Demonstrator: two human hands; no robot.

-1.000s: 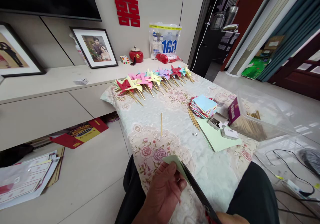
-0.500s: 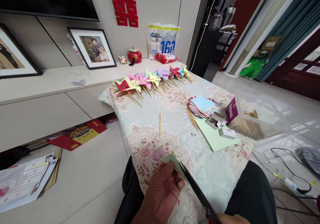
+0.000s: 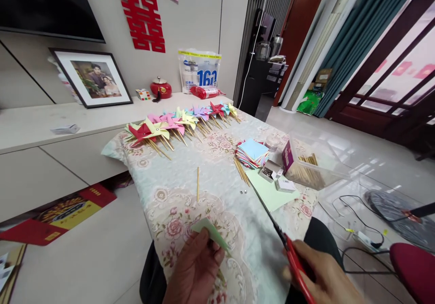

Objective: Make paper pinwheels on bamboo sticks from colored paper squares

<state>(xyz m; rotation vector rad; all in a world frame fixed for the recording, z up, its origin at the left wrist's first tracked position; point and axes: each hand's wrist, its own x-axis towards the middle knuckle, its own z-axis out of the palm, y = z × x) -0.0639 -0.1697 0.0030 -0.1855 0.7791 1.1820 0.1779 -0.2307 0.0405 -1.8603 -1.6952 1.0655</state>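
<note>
while the left hand point(image 3: 195, 267) pinches a folded piece of light green paper point(image 3: 212, 234) between thumb and fingers, the right hand point(image 3: 322, 267) is closed around the red handles of the scissors point(image 3: 284, 239). the hands are apart from each other. the light green paper is held above the near part of the floral tablecloth point(image 3: 217, 181), and the blades of the scissors are clear of it. the blades point forward, toward the green sheets point(image 3: 272, 197); contact between tip and sheets cannot be determined.

a single stick point(image 3: 198, 184) lies on the tablecloth beyond the left hand. to its right are two small metal pieces point(image 3: 243, 191), followed by a group of sticks point(image 3: 240, 170) beside the green sheets. an open box point(image 3: 265, 176) with small metal contents and a white box point(image 3: 285, 185) are positioned at the sheets. behind them is a stack of paper squares point(image 3: 253, 150), blue uppermost. a clear plastic container point(image 3: 328, 172) at the right side holds further sticks. a row of paper pinwheels point(image 3: 171, 123) on sticks lies along the far left part of the tablecloth, next to the white cabinet point(image 3: 102, 116).
</note>
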